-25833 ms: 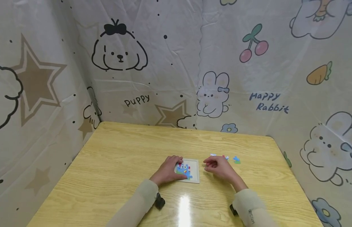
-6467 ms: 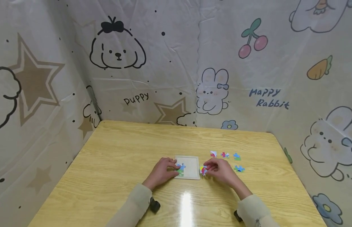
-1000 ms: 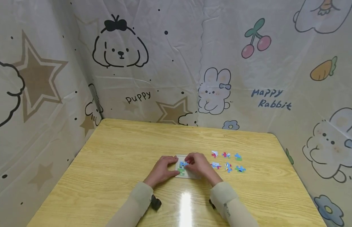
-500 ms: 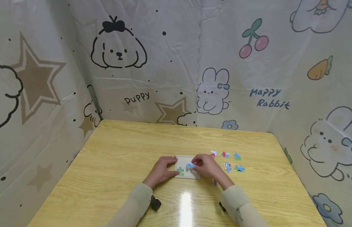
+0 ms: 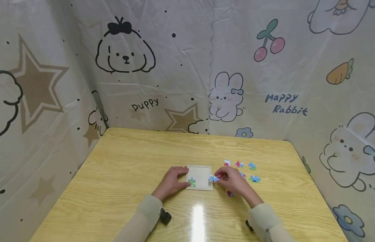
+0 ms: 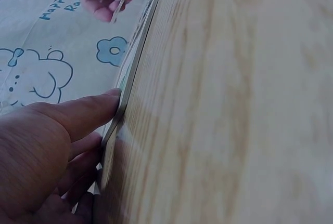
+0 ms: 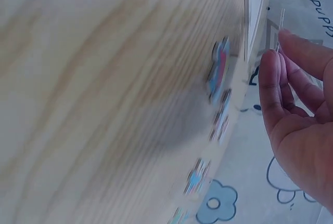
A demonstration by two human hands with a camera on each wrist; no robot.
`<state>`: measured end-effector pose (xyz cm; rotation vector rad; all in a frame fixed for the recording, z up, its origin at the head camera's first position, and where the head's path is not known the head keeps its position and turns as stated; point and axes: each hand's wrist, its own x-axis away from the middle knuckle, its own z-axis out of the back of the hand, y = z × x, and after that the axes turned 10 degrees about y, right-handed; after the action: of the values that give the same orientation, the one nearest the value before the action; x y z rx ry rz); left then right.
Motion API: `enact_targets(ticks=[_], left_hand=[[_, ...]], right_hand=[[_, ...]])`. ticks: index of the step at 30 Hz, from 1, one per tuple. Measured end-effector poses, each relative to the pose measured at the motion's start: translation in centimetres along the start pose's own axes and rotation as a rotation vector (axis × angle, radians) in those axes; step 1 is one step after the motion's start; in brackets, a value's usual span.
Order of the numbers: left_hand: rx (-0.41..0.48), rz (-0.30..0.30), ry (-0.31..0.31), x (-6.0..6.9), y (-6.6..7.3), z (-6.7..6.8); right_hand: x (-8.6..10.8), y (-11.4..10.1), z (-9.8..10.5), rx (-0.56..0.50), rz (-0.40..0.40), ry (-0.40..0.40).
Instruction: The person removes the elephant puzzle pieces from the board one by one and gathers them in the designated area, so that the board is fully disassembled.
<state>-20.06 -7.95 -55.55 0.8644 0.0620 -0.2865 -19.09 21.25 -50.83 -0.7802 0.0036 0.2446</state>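
In the head view, my left hand [image 5: 172, 180] holds the left side of a pale square puzzle tray [image 5: 203, 172]; the left wrist view shows thumb and fingers at its edge. One green puzzle piece [image 5: 191, 182] lies in the tray's lower left corner. Between thumb and fingers my right hand [image 5: 234, 181] pinches a blue puzzle piece [image 5: 213, 178], over the tray's right edge. Seen edge-on in the right wrist view, that piece [image 7: 281, 21] is raised off the table.
Several loose puzzle pieces lie right of the tray, among them a red and white one [image 5: 227, 163], a blue and green one [image 5: 254, 178] and one [image 5: 229, 193] near the right forearm. A printed curtain [image 5: 181, 67] surrounds the wooden table [image 5: 130, 158].
Over the last second my right hand has lifted the blue piece from above the green one and carried it right. Earlier the tray held several more pieces. My left hand stays at the tray.
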Motion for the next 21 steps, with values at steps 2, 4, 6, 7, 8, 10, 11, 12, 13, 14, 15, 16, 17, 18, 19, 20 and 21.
enact_targets(ticks=[2,4,6,7,8,10,11,12,13,14,15,16,17,18,19,20,21], left_hand=[[-0.005,-0.005,0.0,0.0,-0.1,0.0],[-0.012,-0.007,-0.005,-0.1,-0.1,0.0],[-0.015,-0.003,-0.009,-0.1,-0.2,0.0],[-0.014,0.004,-0.011,0.0,-0.2,0.0],[-0.013,0.009,-0.012,0.0,-0.2,0.0],[-0.008,0.014,-0.013,0.0,-0.3,-0.1],[-0.004,0.018,-0.012,0.0,-0.3,-0.1],[-0.004,0.019,-0.012,0.0,-0.3,-0.2],[-0.005,0.014,-0.01,0.0,-0.3,-0.2],[-0.004,0.011,-0.008,0.0,-0.3,-0.2],[-0.005,0.006,-0.005,0.0,-0.3,-0.2],[-0.007,0.002,-0.003,0.0,-0.4,-0.2],[-0.003,0.005,-0.002,0.0,-0.3,-0.2],[-0.003,0.004,-0.001,-0.1,-0.4,-0.2],[0.001,0.002,0.001,-0.1,-0.3,-0.2],[0.004,0.004,0.001,-0.1,-0.3,-0.2],[0.004,0.002,0.002,-0.1,-0.3,-0.2]], right_hand=[[0.4,0.3,0.5,0.0,-0.005,0.008],[0.8,0.8,0.9,0.002,-0.011,0.013],[1.2,1.2,1.4,0.006,-0.029,0.021],[1.4,1.4,1.6,0.01,-0.033,0.024],[1.6,1.7,1.8,0.015,-0.04,0.026],[2.0,2.2,2.3,0.023,-0.049,0.033],[2.2,2.4,2.5,0.027,-0.056,0.039],[2.4,2.6,2.6,0.027,-0.059,0.045],[2.6,2.8,2.8,0.027,-0.061,0.051],[2.8,3.0,3.0,0.026,-0.056,0.056],[3.0,3.2,3.1,0.023,-0.057,0.059],[3.1,3.4,3.2,0.023,-0.056,0.062],[3.3,3.6,3.4,0.021,-0.058,0.062],[3.4,3.8,3.5,0.018,-0.06,0.059],[3.6,3.9,3.7,0.015,-0.064,0.056],[3.7,4.1,3.8,0.014,-0.073,0.052],[3.9,4.2,4.0,0.013,-0.084,0.048]])
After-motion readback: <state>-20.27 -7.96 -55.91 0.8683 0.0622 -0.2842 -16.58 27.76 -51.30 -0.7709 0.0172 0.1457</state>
